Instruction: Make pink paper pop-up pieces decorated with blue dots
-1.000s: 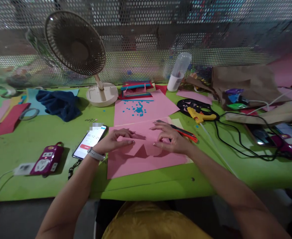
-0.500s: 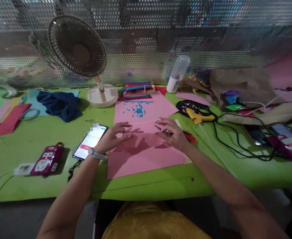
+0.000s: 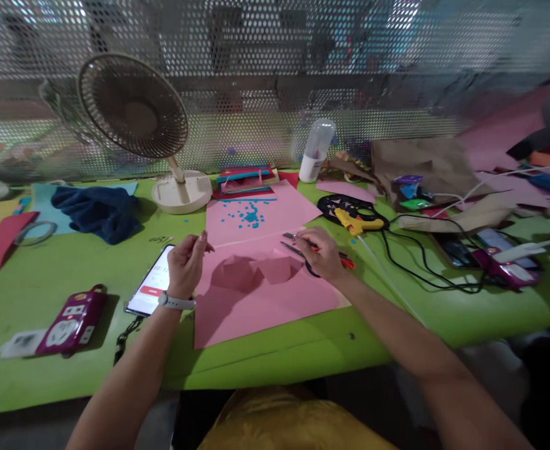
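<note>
Green table (image 3: pixel 265 362) is carrying the lot. Fan (image 3: pixel 133 115) is standing about 10 o'clock from the front pink sheet (image 3: pixel 256 312); if it's running (can't tell), the draught could be shifting loose paper.

Front pink sheet: neither hand is visibly pinning its near half, so a dragging wrist could be skewing it. It's lying mostly between the hands, with its bulk at the left hand's 4 o'clock and the right hand's 7–8 o'clock. Dark patches are covering its middle; can't tell shadow from fold or loose piece.

Left hand (image 3: pixel 185 265) is hovering at the sheet's 9–10 o'clock edge, fingers curled narrow; can't tell whether the fingertips are pinching anything. Right hand (image 3: pixel 320 253) is sitting over the sheet's 1–2 o'clock area, fingers closed round scissors.

Phone (image 3: pixel 146 294) is lying at the left hand's 8 o'clock, partly hidden by it; a low forearm sweep could be nudging it.

Scissors (image 3: pixel 292 249) are pointing to 10 o'clock over the sheet; a careless turn could be nicking paper.

Blue bits (image 3: pixel 251 217) are sitting on the rear pink sheet (image 3: pixel 284 209), 12 o'clock of the front one. A bump or air could be scattering them.
</note>
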The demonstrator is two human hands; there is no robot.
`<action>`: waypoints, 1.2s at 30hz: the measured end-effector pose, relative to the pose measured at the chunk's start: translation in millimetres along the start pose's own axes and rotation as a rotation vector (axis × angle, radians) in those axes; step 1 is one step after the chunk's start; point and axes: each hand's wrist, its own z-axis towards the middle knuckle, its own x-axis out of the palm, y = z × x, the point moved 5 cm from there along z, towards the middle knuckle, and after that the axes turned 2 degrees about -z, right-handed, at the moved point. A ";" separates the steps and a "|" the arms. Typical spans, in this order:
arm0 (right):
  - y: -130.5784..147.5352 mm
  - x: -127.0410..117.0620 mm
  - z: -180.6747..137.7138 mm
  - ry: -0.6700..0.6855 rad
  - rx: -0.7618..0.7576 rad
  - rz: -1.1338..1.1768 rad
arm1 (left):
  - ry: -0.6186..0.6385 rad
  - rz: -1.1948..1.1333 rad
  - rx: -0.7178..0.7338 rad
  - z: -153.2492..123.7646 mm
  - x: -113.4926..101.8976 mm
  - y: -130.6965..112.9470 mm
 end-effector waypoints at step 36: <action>-24.0 -33.8 -17.6 0.591 0.185 -0.546 | 0.210 -0.089 -0.096 -1.0 10.6 -3.9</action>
